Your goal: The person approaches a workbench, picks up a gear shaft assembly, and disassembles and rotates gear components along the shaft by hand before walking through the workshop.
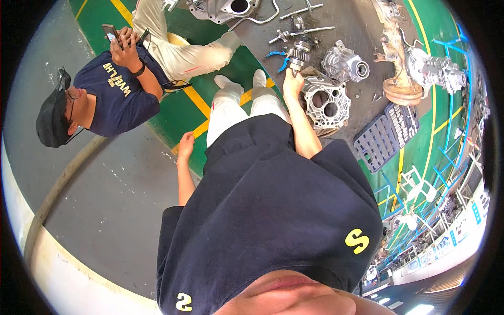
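Observation:
My right hand (pixel 293 83) reaches to the metal workbench and is closed round the near end of a gear shaft (pixel 299 55) carrying several gears. Blue-handled pliers (pixel 282 64) lie against the left side of those gears; the tool's far end is hidden. Just right of my wrist is an open aluminium gearbox housing (pixel 327 102) with round bores. Beyond it stands another silver housing (pixel 345 62) with a round snout. My left hand (pixel 186 145) hangs at my left side over the floor, holding nothing, its fingers loosely bent and apart.
Thinner shafts (pixel 302 34) and a large casting (pixel 223 9) lie farther back on the bench. A rusty axle assembly (pixel 401 79) is at right, near a dark tool case (pixel 378 139). At left, a seated person (pixel 118 89) holds a phone (pixel 111 34).

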A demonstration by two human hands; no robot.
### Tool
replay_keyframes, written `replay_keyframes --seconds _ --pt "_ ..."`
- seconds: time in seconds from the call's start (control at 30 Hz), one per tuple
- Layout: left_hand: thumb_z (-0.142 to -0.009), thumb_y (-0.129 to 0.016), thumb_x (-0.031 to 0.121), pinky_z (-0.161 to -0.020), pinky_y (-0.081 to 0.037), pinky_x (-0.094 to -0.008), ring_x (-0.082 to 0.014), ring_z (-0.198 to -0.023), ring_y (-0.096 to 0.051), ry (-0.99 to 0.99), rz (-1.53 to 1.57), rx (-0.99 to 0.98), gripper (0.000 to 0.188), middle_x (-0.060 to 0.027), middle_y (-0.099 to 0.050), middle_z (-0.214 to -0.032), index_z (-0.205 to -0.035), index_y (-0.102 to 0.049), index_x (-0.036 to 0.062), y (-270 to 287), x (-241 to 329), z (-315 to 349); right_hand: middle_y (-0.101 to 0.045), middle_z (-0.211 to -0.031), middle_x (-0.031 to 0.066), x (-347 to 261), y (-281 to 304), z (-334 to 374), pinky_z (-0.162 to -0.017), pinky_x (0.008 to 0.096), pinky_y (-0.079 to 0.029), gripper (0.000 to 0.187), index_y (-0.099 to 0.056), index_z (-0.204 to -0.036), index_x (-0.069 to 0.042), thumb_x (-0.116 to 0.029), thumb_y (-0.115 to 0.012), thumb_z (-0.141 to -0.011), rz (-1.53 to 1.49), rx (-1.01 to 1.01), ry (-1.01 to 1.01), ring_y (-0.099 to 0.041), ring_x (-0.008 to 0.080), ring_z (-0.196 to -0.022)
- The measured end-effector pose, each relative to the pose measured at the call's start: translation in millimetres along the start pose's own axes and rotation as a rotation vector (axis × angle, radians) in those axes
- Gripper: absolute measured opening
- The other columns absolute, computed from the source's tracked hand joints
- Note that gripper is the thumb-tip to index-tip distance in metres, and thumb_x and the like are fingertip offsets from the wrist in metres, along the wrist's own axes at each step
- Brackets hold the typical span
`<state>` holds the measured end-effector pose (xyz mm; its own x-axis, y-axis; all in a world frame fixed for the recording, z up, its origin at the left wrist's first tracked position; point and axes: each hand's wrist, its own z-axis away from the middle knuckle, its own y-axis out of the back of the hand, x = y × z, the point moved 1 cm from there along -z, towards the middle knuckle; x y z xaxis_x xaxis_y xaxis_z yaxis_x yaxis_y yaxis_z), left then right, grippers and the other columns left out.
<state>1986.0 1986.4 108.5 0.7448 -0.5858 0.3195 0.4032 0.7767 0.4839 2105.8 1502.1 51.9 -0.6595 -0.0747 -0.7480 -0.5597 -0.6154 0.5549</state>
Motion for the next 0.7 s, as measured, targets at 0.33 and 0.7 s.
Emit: replay_keyframes --seconds 0.33,0.7 --pt "-0.093 -0.052 0.018 -0.088 -0.046 -0.0317 -0.0202 -0.098 -0.061 -0.334 -0.011 0.1 0.034 -0.0116 -0.065 -0.109 -0.123 -0.056 0.0037 10 152 6 -0.062 -0.06 0.0117 -117 55 25 -0.053 0.0317 -0.045 0.02 -0.065 -0.088 0.003 -0.012 -0.07 -0.076 -0.138 -0.189 0.56 -0.058 0.0126 -0.054" --pt "-0.091 -0.054 0.021 -0.086 -0.048 -0.0344 -0.0245 -0.096 -0.062 -0.353 0.138 0.099 0.036 -0.0125 -0.065 -0.109 -0.123 -0.056 0.0054 27 166 -23 -0.065 -0.065 0.0158 -269 32 8 -0.057 0.0339 -0.048 0.024 -0.066 -0.09 0.004 -0.015 -0.071 -0.078 0.103 -0.386 0.773 -0.063 0.0168 -0.058"
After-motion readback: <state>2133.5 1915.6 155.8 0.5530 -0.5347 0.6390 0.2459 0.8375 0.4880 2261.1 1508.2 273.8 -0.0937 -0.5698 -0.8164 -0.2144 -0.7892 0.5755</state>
